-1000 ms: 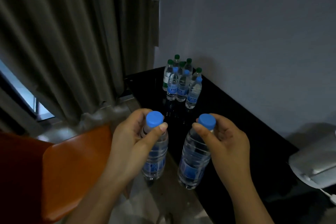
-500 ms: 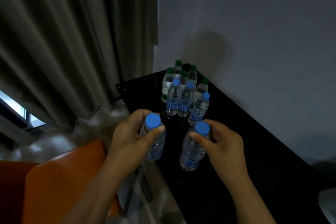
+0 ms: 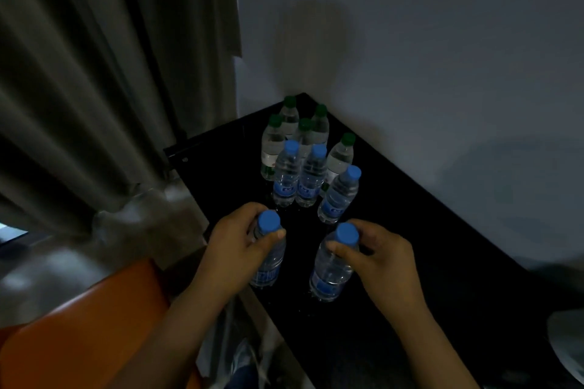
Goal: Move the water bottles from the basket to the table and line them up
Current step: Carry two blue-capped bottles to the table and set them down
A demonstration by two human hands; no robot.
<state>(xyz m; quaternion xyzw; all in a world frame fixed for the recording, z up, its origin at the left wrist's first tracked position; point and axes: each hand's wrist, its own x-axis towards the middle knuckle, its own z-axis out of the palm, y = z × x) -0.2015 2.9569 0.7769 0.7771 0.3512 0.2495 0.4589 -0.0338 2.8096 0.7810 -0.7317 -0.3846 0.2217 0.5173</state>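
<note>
Black and glossy, the table point(image 3: 426, 262) fills the corner under the pale wall point(image 3: 410, 41), and your head camera looks down on it from the near left edge.

Your left hand point(image 3: 234, 249) is wrapped around the shoulder of a blue-capped water bottle point(image 3: 268, 262), thumb pressed just under the cap and the other fingers curled round the far side. That bottle stands upright over the table's near left edge; whether its base is on the surface you cannot tell.

Your right hand point(image 3: 382, 259) pinches the neck of a second blue-capped bottle point(image 3: 331, 268), thumb on the near side below the cap, fingers bent behind it. This one leans slightly toward you, its base at or just above the black top, with a faint reflection beneath. The two held bottles sit side by side, apart from each other.

Beyond them, three more blue-capped bottles point(image 3: 311, 177) stand on the table: two touching shoulder to shoulder and one point(image 3: 339, 196) off to the right, a little nearer you. Behind those, tight in the corner, is a cluster of five green-capped bottles point(image 3: 289, 118), packed close.

Grey-brown curtains point(image 3: 104, 88) hang at the left, bunched against the table's side. An orange seat point(image 3: 85, 335) shows at lower left beneath your left forearm. A pale rounded object point(image 3: 568, 341) is cut off at the lower right; you cannot tell what it is. The basket does not show in this view.
</note>
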